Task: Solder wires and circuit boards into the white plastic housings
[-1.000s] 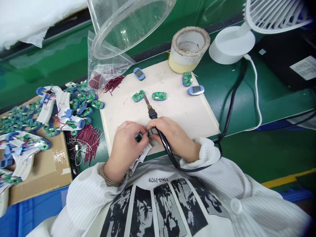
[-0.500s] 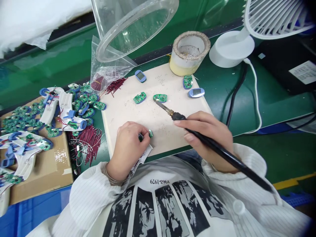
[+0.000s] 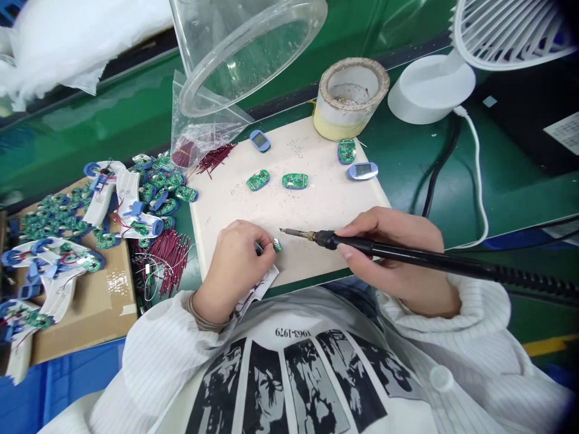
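Near the front edge of the pale work sheet (image 3: 230, 208), my left hand (image 3: 239, 265) is closed around a small green circuit board (image 3: 276, 245), mostly hidden by the fingers. A white piece (image 3: 265, 283) shows below that hand. My right hand (image 3: 393, 259) grips a soldering iron (image 3: 357, 244) by its black handle. Its tip points left and stays a little apart from the board in my left hand. Farther back on the sheet lie two green circuit boards, one on the left (image 3: 258, 179) and one in the middle (image 3: 295, 181).
At left, white housings (image 3: 129, 193) and many boards crowd a cardboard box (image 3: 94, 301); red wires (image 3: 165, 265) lie beside it. A tape roll (image 3: 350, 99), small display units (image 3: 363, 171) and a white fan (image 3: 434, 90) stand behind. A clear tube (image 3: 253, 54) hangs over the back.
My right hand has drawn the soldering iron tip back from the middle circuit board toward my left hand, with the iron now nearly level. My left hand keeps its hold.
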Demonstrator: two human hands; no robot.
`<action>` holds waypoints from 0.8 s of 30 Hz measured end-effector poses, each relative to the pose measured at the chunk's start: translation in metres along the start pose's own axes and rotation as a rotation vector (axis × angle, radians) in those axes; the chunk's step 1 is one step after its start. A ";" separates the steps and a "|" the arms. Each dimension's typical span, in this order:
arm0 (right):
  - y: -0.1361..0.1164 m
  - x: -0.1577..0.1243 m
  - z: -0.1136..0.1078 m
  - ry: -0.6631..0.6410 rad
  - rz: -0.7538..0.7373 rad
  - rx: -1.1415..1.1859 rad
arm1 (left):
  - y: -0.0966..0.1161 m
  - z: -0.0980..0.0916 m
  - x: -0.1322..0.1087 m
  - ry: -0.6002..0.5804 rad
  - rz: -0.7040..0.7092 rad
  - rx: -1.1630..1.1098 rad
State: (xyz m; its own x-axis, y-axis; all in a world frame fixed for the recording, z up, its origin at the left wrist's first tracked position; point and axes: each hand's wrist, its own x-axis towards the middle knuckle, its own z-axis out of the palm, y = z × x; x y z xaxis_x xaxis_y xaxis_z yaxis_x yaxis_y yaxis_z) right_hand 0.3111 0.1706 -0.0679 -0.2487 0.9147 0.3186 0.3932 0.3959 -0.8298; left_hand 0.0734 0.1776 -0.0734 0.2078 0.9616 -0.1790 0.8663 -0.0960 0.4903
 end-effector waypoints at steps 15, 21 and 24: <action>-0.003 0.007 0.004 -0.037 -0.052 0.006 | 0.001 0.001 0.005 -0.025 -0.008 0.072; -0.001 0.010 0.009 -0.096 -0.127 0.028 | 0.003 0.001 0.005 -0.017 -0.013 0.052; 0.001 0.010 0.011 -0.112 -0.150 0.053 | 0.004 0.001 0.005 -0.018 -0.025 0.046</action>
State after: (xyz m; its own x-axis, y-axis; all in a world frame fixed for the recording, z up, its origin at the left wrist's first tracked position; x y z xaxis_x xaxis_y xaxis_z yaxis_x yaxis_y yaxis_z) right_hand 0.2989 0.1793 -0.0706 -0.3991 0.8298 0.3900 0.2979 0.5197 -0.8007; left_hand 0.0787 0.1819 -0.0731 0.1932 0.9592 -0.2064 0.8913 -0.0837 0.4455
